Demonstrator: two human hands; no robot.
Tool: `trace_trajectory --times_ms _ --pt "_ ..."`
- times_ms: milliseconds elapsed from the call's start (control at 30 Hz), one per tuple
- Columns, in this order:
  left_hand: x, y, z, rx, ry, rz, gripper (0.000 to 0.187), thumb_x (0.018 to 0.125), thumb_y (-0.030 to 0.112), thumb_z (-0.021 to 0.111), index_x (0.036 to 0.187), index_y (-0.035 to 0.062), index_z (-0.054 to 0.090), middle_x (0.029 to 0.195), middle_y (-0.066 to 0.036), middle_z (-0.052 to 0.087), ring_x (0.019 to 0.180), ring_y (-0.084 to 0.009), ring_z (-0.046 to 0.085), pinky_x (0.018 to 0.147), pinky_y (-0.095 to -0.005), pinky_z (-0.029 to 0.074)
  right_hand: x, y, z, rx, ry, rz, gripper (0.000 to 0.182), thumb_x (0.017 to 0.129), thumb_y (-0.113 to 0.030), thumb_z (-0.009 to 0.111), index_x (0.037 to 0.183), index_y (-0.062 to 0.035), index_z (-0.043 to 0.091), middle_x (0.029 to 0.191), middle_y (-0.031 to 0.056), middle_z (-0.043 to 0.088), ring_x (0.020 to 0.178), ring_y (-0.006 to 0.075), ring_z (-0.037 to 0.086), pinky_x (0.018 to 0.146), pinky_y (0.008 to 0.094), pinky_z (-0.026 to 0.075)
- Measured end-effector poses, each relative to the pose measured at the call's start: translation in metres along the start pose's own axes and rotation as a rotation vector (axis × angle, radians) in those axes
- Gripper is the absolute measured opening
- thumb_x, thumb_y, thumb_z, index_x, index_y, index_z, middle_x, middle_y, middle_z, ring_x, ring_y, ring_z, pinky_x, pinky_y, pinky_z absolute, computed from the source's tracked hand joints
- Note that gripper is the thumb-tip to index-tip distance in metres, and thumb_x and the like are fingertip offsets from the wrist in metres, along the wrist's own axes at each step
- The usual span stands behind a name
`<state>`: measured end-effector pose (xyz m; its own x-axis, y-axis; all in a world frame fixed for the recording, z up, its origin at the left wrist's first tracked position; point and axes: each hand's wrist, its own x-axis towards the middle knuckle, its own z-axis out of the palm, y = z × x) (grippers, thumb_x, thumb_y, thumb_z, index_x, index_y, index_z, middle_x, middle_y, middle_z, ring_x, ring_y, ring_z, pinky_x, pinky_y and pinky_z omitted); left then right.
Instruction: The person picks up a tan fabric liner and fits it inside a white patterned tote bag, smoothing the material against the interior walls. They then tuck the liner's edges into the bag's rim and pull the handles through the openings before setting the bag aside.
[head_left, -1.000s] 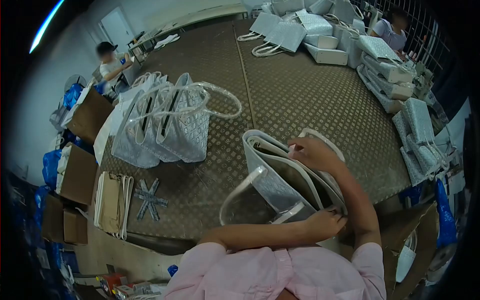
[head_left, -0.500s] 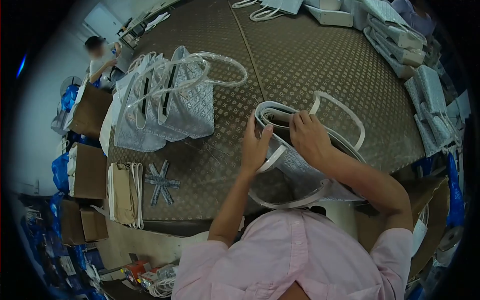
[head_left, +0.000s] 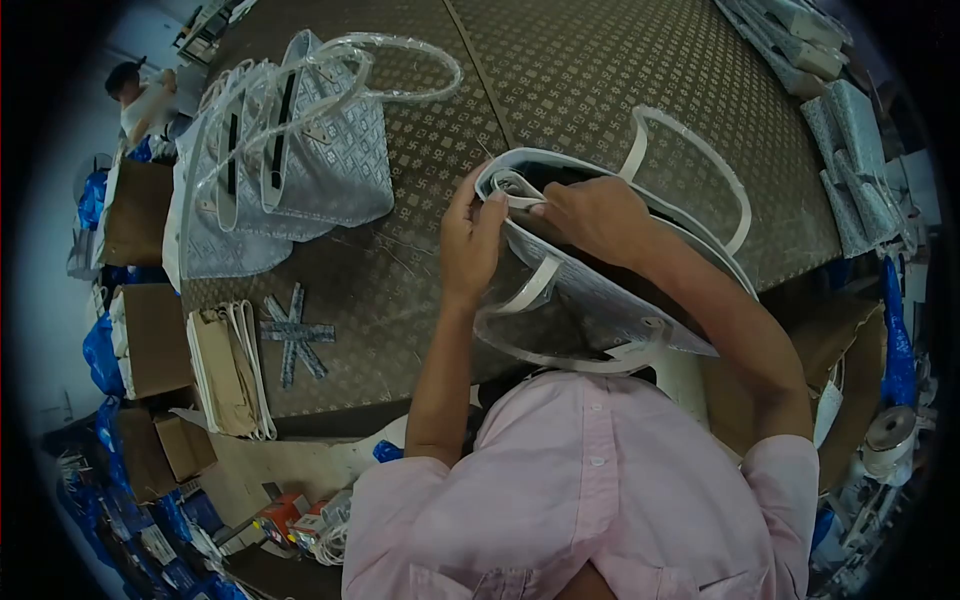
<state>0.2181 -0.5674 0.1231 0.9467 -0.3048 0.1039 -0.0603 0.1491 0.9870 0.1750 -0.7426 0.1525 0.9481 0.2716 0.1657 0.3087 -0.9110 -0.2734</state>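
A silver patterned handbag (head_left: pixel 610 285) with white handles lies tilted at the table's near edge, its mouth open towards me. My left hand (head_left: pixel 472 240) is closed around the bag's left end, thumb over the rim and fingers outside. Just inside that end sits a rolled white strip (head_left: pixel 512 188), whose material I cannot make out. My right hand (head_left: pixel 600 222) reaches into the mouth, fingers bent and closed at the strip's right side; its fingertips are partly hidden. One handle (head_left: pixel 700 150) stands up behind the bag, the other (head_left: pixel 540 285) hangs towards me.
Silver handbags (head_left: pixel 330 160) with plastic-wrapped handles stand at left. Crossed dark strips (head_left: pixel 298 335) and a stack of folded tan and white pieces (head_left: pixel 230 370) lie near the table's edge. More silver bags (head_left: pixel 850 165) are at right. Cardboard boxes (head_left: pixel 155 340) and another person (head_left: pixel 148 105) are beyond the left side.
The view has shifted, so the table things sit further left and higher. My right hand has moved deeper into the bag, the bag's mouth is wider, and the white strip looks more tightly rolled.
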Motion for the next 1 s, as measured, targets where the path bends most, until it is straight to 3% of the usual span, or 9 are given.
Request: trace_trajectory --times_ms 100,167,300,367,500,833,1000 --pt "-0.006 0.004 0.005 -0.069 0.019 -0.047 0.039 0.094 0.012 0.049 0.128 -0.0058 0.048 0.090 -0.001 0.058 0.074 -0.0048 0.046 0.065 -0.0208 0.039 -0.012 -0.007 -0.019 0.061 0.024 -0.070 0.027 0.088 -0.024 0.061 0.070 -0.0049 0.054 0.058 0.0131 0.056 0.057 0.0321 0.059 0.053 0.0415 0.048" --pt "-0.011 -0.001 0.004 -0.056 0.009 -0.041 0.040 0.094 0.014 0.049 0.128 -0.0055 0.049 0.099 -0.006 0.060 0.084 -0.0081 0.052 0.073 -0.0227 0.043 -0.017 -0.012 -0.024 0.060 0.149 -0.111 0.026 0.088 -0.023 0.059 0.069 -0.0061 0.053 0.057 0.0120 0.058 0.053 0.0307 0.058 0.058 0.0385 0.048" --pt "-0.019 -0.001 0.007 -0.089 0.000 -0.042 0.042 0.093 0.016 0.051 0.128 -0.0059 0.049 0.112 -0.012 0.060 0.097 -0.0127 0.055 0.083 -0.0256 0.044 -0.022 -0.011 -0.019 0.018 0.134 -0.147 0.025 0.087 -0.020 0.061 0.067 -0.0066 0.052 0.055 0.0099 0.055 0.051 0.0285 0.056 0.064 0.0375 0.049" --pt "-0.023 0.005 0.006 0.000 -0.036 -0.120 0.045 0.090 0.018 0.054 0.129 -0.0053 0.049 0.122 -0.018 0.057 0.110 -0.0200 0.055 0.093 -0.0297 0.042 -0.020 -0.013 -0.020 -0.041 0.126 -0.186 0.025 0.086 -0.019 0.062 0.066 -0.0079 0.052 0.052 0.0076 0.051 0.050 0.0258 0.056 0.070 0.0384 0.050" --pt "-0.030 -0.001 0.006 0.093 -0.031 -0.045 0.049 0.084 0.016 0.060 0.128 -0.0023 0.050 0.123 -0.019 0.057 0.113 -0.0284 0.056 0.095 -0.0343 0.042 -0.026 -0.016 -0.019 0.014 0.109 -0.183 0.024 0.084 -0.017 0.066 0.066 -0.0095 0.051 0.052 0.0053 0.048 0.048 0.0240 0.053 0.075 0.0416 0.050" --pt "-0.022 0.006 -0.002 0.157 -0.182 0.052 0.051 0.078 0.015 0.069 0.123 -0.0022 0.051 0.123 -0.019 0.054 0.115 -0.0294 0.053 0.097 -0.0360 0.041 -0.026 -0.017 -0.031 0.073 -0.013 -0.110 0.018 0.080 -0.012 0.069 0.072 -0.0065 0.055 0.054 0.0044 0.045 0.048 0.0219 0.050 0.078 0.0429 0.049" --pt "-0.029 0.001 0.003 0.042 -0.113 -0.015 0.052 0.077 0.015 0.070 0.123 -0.0025 0.051 0.125 -0.019 0.054 0.116 -0.0296 0.053 0.097 -0.0368 0.041 -0.026 -0.016 -0.030 0.084 -0.019 -0.108 0.017 0.080 -0.012 0.069 0.074 -0.0062 0.055 0.055 0.0037 0.045 0.049 0.0211 0.050 0.079 0.0433 0.049"
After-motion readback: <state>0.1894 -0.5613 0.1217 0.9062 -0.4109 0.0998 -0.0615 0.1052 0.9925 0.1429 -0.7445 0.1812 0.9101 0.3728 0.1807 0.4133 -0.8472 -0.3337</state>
